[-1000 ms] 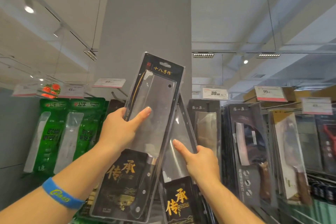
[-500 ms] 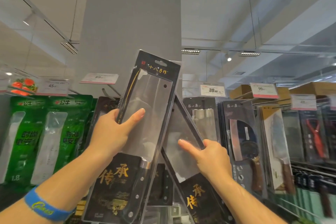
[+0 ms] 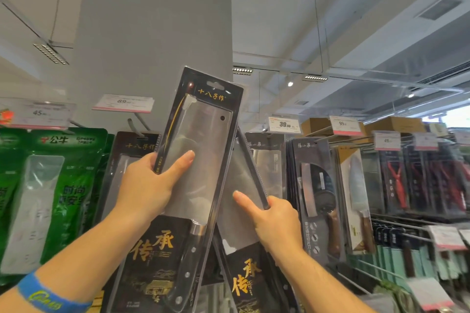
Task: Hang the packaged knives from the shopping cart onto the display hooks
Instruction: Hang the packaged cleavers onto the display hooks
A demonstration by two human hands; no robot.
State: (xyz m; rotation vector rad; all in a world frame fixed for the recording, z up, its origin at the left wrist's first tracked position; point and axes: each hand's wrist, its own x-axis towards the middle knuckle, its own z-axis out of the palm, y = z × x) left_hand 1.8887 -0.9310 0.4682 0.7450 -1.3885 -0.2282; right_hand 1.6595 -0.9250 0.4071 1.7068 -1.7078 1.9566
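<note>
My left hand [image 3: 146, 183] grips a packaged cleaver [image 3: 201, 150] by its left edge, thumb across the clear blister, and holds it raised and tilted right. Its hang hole sits near the top, in front of the grey pillar [image 3: 157, 33]. My right hand [image 3: 273, 221] grips a second packaged cleaver [image 3: 244, 269] by its right edge; that pack leans left, partly hidden behind the first. An identical black pack [image 3: 132, 150] hangs on a display hook [image 3: 138, 122] just behind my left hand.
Green packaged goods [image 3: 48, 185] hang at the left. Other packaged knives [image 3: 318, 198] crowd the hooks to the right, with price tags [image 3: 284, 124] above. Lower rows of hooks and packs [image 3: 407, 256] run along the bottom right.
My view has shifted, so both packs sit a little further right and higher in the frame. The right-hand pack now leans more behind the left one. Both grips are unchanged.
</note>
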